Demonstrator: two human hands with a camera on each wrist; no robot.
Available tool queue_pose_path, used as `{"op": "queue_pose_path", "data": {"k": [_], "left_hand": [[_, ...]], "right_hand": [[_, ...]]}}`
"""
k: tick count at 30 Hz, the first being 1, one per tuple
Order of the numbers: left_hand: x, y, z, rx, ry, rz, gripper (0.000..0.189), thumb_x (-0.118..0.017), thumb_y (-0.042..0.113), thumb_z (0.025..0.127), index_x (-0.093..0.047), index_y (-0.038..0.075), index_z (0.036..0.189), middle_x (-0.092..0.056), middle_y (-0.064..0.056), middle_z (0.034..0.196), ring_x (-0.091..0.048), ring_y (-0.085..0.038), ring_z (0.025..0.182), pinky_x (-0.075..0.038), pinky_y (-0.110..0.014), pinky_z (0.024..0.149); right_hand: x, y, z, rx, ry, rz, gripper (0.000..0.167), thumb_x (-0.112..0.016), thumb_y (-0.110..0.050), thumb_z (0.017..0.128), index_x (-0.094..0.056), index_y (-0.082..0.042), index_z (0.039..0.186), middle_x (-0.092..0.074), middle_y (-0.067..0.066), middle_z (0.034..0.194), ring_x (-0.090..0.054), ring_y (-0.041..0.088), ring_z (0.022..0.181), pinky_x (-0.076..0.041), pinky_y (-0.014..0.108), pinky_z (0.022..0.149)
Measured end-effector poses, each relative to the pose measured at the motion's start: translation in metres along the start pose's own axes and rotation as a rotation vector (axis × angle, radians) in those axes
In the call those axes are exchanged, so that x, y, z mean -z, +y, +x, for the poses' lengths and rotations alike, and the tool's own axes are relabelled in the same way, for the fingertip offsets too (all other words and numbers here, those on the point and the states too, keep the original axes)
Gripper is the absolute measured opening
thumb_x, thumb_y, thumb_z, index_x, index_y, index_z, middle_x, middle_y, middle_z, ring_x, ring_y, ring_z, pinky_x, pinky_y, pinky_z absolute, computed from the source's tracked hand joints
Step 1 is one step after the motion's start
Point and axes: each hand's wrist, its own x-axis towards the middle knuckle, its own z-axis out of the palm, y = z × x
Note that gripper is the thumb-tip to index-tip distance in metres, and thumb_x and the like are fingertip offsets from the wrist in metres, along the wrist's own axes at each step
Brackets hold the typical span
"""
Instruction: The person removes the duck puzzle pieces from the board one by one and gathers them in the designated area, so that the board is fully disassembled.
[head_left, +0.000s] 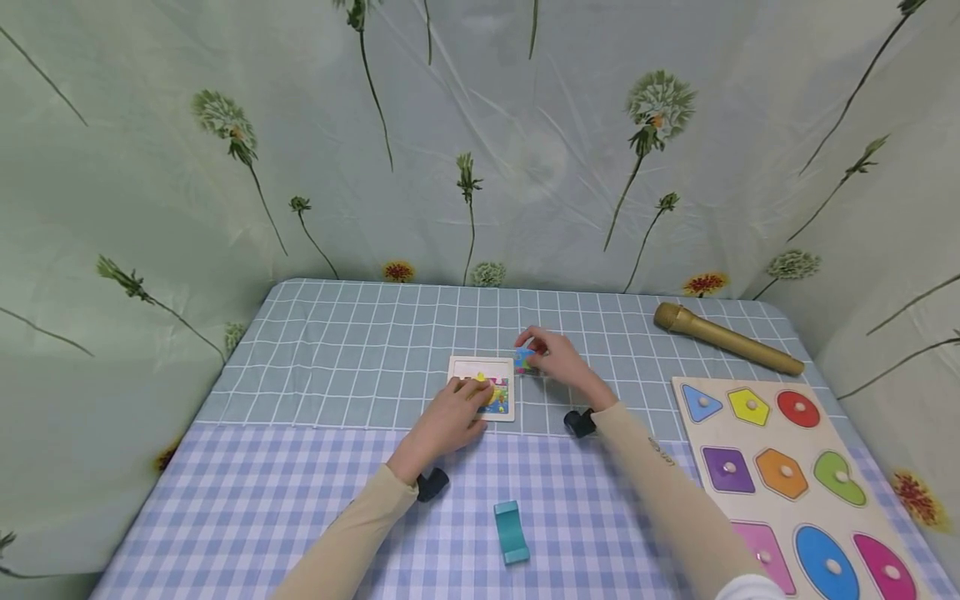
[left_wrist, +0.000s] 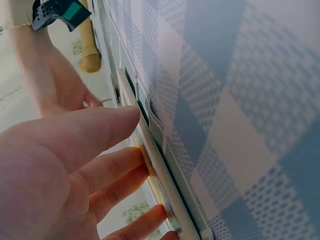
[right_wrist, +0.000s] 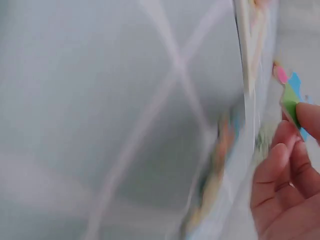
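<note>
A small jigsaw puzzle in a pale wooden frame (head_left: 513,408) lies flat near the middle of the table. Its lower part shows colourful fitted pieces, while a strip at the top is bare board. My left hand (head_left: 450,412) rests on it, fingertips on the picture and thumb at the near edge in the left wrist view. Just right of the frame, my right hand (head_left: 557,358) pinches a puzzle piece (right_wrist: 290,97) coloured green, blue and pink between thumb and fingers. Below that hand, in the right wrist view, a blurred multicoloured piece (right_wrist: 212,172) lies on the cloth.
A teal curved block (head_left: 512,533) lies at the front. To the right is a wooden shape board (head_left: 757,442) with knobbed pieces, and behind it a gold microphone (head_left: 727,337). A flower-patterned curtain (head_left: 525,158) surrounds the table's back and sides.
</note>
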Motion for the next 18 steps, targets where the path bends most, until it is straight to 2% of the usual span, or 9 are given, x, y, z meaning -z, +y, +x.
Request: {"op": "queue_pose_path", "data": {"k": [5,10,15,18], "left_hand": [[0.001,0.001,-0.001,0.008,0.001,-0.015,0.050,-0.067,0.021,0.090,-0.054,0.000,0.134,-0.053,-0.014,0.132,-0.047,-0.037,0.115,-0.044,-0.046,0.092],[0.001,0.000,-0.003,0.014,0.011,-0.033,0.049,-0.067,0.021,0.090,-0.055,0.002,0.133,-0.053,-0.013,0.132,-0.048,-0.038,0.114,-0.045,-0.047,0.089],[0.000,-0.001,-0.003,0.011,0.009,-0.048,0.049,-0.067,0.020,0.089,-0.055,0.004,0.133,-0.052,-0.012,0.133,-0.047,-0.038,0.114,-0.045,-0.047,0.089],[-0.001,-0.002,-0.002,0.005,0.007,-0.047,0.050,-0.068,0.021,0.089,-0.055,0.003,0.134,-0.051,-0.012,0.133,-0.047,-0.038,0.113,-0.043,-0.046,0.091]], "right_hand": [[0.034,0.021,-0.012,-0.127,0.058,-0.028,0.020,-0.056,0.005,0.084,-0.062,0.003,0.103,-0.057,0.010,0.082,-0.049,0.020,0.074,-0.040,0.030,0.066],[0.052,0.038,-0.022,-0.266,0.051,-0.049,0.022,-0.054,0.005,0.084,-0.062,0.009,0.103,-0.057,0.013,0.085,-0.048,0.022,0.076,-0.039,0.029,0.065],[0.054,0.048,-0.026,-0.315,0.010,-0.067,0.022,-0.054,0.006,0.084,-0.064,0.009,0.103,-0.057,0.013,0.087,-0.049,0.024,0.079,-0.041,0.029,0.065],[0.052,0.051,-0.025,-0.292,0.006,-0.121,0.019,-0.055,0.006,0.084,-0.065,0.006,0.100,-0.056,0.010,0.084,-0.048,0.022,0.077,-0.040,0.029,0.064]]}}
